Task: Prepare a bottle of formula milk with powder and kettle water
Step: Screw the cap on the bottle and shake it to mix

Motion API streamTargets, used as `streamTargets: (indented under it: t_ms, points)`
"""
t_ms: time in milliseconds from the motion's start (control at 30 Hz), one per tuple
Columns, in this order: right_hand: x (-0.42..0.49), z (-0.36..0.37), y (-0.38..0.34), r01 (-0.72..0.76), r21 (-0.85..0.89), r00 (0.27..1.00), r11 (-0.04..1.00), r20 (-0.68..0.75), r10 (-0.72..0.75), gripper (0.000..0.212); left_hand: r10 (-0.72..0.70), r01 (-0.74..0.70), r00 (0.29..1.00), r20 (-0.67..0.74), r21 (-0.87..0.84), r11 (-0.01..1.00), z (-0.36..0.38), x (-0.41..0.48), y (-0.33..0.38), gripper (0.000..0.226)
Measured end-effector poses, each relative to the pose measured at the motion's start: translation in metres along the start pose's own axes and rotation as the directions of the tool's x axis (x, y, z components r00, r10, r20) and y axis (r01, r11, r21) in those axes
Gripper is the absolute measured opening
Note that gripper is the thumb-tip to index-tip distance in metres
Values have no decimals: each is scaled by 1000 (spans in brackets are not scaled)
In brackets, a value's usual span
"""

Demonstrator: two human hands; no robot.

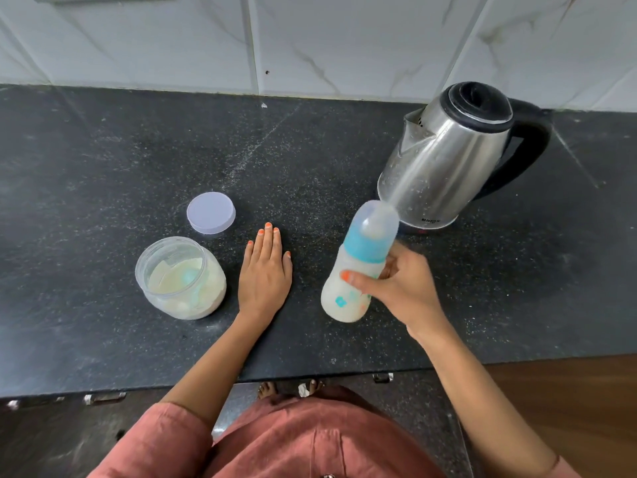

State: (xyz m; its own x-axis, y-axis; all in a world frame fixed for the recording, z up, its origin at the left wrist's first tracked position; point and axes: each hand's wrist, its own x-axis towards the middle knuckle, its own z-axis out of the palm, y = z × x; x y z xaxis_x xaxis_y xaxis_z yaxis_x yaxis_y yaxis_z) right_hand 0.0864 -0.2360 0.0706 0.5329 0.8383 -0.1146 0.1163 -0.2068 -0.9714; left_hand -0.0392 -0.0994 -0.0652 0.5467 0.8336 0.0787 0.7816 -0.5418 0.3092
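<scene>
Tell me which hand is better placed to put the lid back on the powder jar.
Left, probably. The left hand lies flat and empty beside the open jar, with the lid just beyond; the right hand grips the bottle.

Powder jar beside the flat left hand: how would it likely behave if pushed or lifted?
The powder jar looks squat and wide-based, so a push would probably slide it rather than tip it. It appears to be clear plastic, roughly half full, so likely light and not brittle. Its lid lies apart on the countertop, so tilting it could spill powder.
</scene>
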Motion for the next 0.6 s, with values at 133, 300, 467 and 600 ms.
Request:
streamTargets:
  t_ms: [133,300,467,600]
  points:
    - [12,-10,-5,65,454,959,889,-274,69,27,1,-1,1000,-9,-4,1000,0,0,0,50]
    - [0,-2,5,-30,176,991,984,-120,52,31,4,-4,1000,-18,2,1000,2,0,-1,51]
    - [2,-10,2,-21,283,983,959,-167,71,28,8,-8,1000,-13,-5,1000,1,0,-1,49]
    - [9,-8,0,43,429,958,902,-274,84,27,12,-12,1000,-11,-1,1000,1,0,0,49]
